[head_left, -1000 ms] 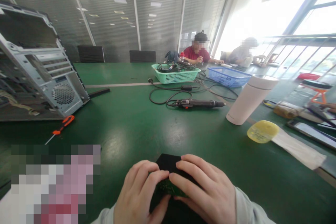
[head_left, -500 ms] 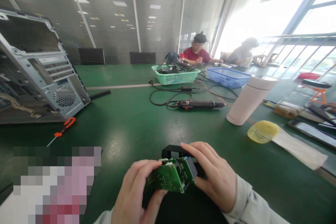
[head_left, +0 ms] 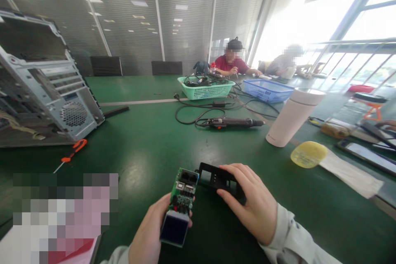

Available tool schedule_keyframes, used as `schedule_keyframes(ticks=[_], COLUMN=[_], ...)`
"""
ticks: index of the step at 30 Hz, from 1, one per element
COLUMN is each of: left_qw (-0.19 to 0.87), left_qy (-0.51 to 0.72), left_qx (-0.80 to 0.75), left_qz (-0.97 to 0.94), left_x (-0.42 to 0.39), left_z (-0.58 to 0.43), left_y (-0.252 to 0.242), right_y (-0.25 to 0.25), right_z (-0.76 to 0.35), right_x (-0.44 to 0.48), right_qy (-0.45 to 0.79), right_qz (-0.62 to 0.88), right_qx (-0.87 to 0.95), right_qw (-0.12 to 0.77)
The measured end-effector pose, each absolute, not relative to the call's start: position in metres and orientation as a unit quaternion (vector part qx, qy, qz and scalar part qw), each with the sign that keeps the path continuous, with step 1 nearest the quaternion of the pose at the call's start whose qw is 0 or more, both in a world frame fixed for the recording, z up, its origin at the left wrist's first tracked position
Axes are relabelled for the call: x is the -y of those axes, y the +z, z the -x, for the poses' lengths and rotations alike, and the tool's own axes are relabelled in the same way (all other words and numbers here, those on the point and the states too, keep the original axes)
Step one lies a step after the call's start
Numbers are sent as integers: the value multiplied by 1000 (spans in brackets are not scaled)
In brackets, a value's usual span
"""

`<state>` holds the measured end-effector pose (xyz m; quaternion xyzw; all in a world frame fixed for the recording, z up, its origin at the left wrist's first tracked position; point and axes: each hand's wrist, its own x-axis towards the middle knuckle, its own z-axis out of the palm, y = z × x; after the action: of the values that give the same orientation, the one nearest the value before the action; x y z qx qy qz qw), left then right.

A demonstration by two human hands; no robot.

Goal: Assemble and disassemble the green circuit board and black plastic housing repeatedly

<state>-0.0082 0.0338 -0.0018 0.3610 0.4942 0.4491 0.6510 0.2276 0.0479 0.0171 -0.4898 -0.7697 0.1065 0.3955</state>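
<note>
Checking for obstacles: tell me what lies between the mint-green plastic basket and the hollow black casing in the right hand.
Between basket and casing, the head view shows a black rod-shaped tool, its cable and a small black box.

Office-type room, set up like an electronics workshop. Office side: glass partition [head_left: 156, 8] with blinds [head_left: 185, 45], black chairs [head_left: 167, 68], long green tabletop [head_left: 148, 132], bright windows [head_left: 377, 29] at right. Workshop side: open metal PC case [head_left: 62, 78], corded power screwdriver [head_left: 232, 123], green basket [head_left: 207, 92] of cables [head_left: 198, 81], bare circuit board [head_left: 179, 206], two people [head_left: 230, 64] at the far end.
</note>
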Motion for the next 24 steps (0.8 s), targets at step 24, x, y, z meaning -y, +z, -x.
schedule_keyframes(ticks=[24], left_qw=[666], left_qy=[484], left_qx=[-477], left_qz=[-308], left_x=[-29], left_z=[-2], left_y=[14], right_y=[30], right_z=[-219], right_x=[-47], right_qy=[852], right_qz=[320], right_qx=[252], right_qw=[329])
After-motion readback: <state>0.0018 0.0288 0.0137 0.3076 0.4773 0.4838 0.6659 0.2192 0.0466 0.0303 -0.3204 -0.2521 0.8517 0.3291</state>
